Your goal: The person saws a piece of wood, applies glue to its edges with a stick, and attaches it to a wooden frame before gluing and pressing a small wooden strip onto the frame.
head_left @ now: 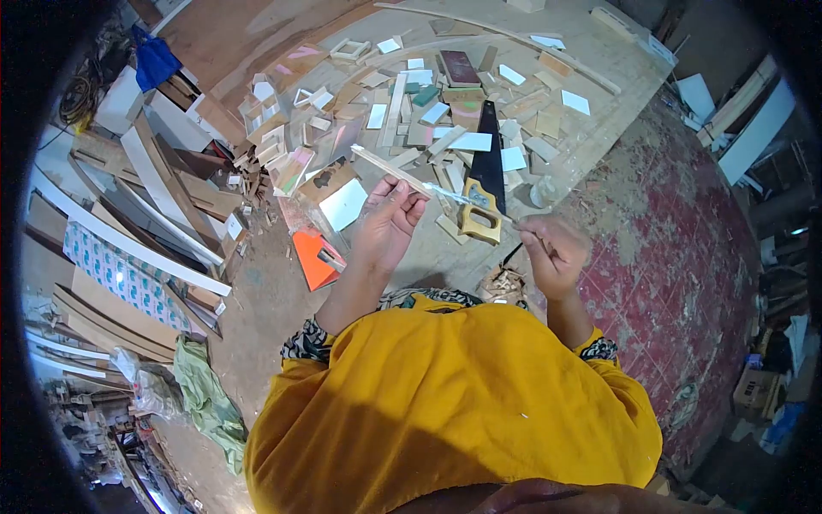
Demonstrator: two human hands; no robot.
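Note:
My left hand (390, 224) is closed around a narrow pale wooden strip (374, 160), which points up and to the left. In my right hand (556, 253) is a thin stick (503, 218), pinched between thumb and fingers. Its far end is coated white and meets the near end of the strip in this view. Below the stick lies a handsaw (490, 163) with a dark blade and a yellowish handle, flat on the work table (591, 146). An orange piece (313, 260) lies left of my left forearm.
Wood offcuts and white-faced pieces (342, 204) cover much of the table, with a dark red block (460, 68) at the back. A clear cup (543, 192) stands near the right edge. Boards (171, 171) lean at left; a bag of wood scraps (503, 285) sits in front of me.

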